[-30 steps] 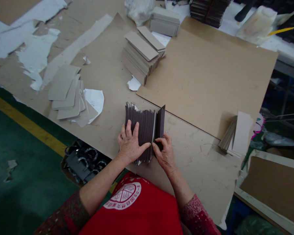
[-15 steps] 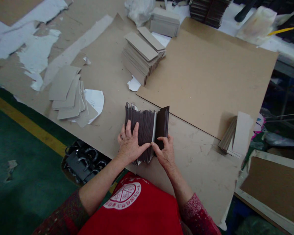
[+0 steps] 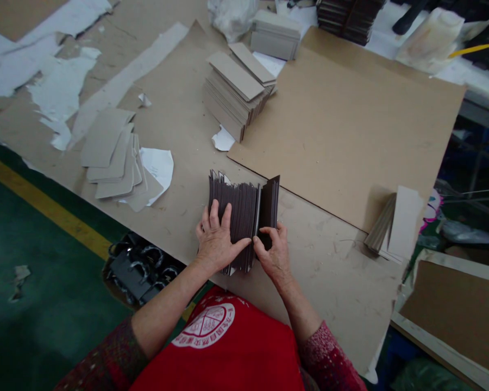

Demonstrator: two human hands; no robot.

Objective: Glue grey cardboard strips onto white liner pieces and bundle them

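A row of dark folded pieces (image 3: pixel 238 203) stands upright near the table's front edge. My left hand (image 3: pixel 218 236) lies over its left part with the fingers spread and the thumb reaching to the row's right side. A few more dark pieces (image 3: pixel 269 201) stand at a slight angle just right of the row, with a narrow gap between. My right hand (image 3: pixel 273 247) is at their lower end, fingers curled around them and thumb at the gap.
Grey card stacks (image 3: pixel 236 95) stand behind the row, and loose grey cards (image 3: pixel 114 157) lie left on white paper. A large brown board (image 3: pixel 350 125) covers the right side, with upright cards (image 3: pixel 403 222) at its corner. A box of black items (image 3: pixel 140 271) is below the edge.
The dark pieces at my right hand have tipped slightly left, and the pale face at the row's right end now shows less. My left hand has stayed in place.
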